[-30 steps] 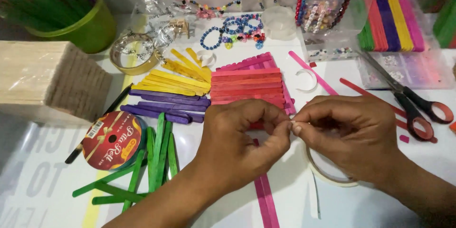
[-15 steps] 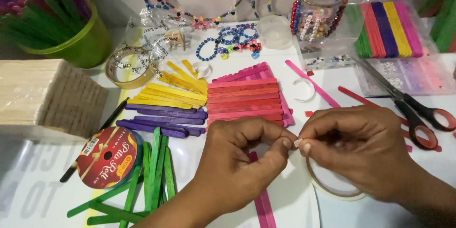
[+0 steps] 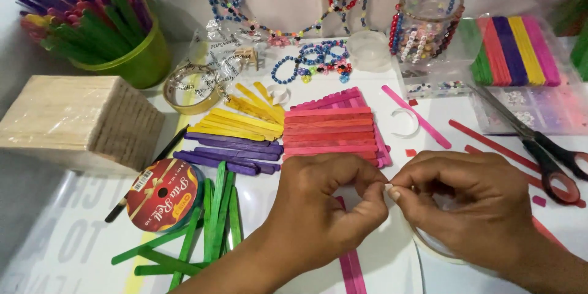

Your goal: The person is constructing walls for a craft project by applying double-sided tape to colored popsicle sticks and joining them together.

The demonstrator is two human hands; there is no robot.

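Note:
My left hand (image 3: 318, 208) and my right hand (image 3: 471, 208) meet fingertip to fingertip low in the middle of the view. Both pinch a small white piece of tape (image 3: 387, 188) between thumb and forefinger; most of it is hidden by the fingers. Under my right hand lies a roll of pale tape (image 3: 432, 250), partly covered. Two pink craft sticks (image 3: 353, 272) run out from beneath my left hand toward the near edge. Just beyond my knuckles lies a flat panel of red and pink sticks (image 3: 331, 128).
Yellow sticks (image 3: 239, 119), purple sticks (image 3: 226, 153) and green sticks (image 3: 214, 214) lie left beside a red ribbon spool (image 3: 162, 196). Scissors (image 3: 545, 159) lie right. A block of plain sticks (image 3: 73, 116), a green cup (image 3: 144, 64), bead bracelets (image 3: 312, 64) and a bead jar (image 3: 425, 18) stand behind.
Both hands have stayed pinched together on the white piece, drifting lower and slightly right in the picture. The view has shifted a little; nothing on the table has moved.

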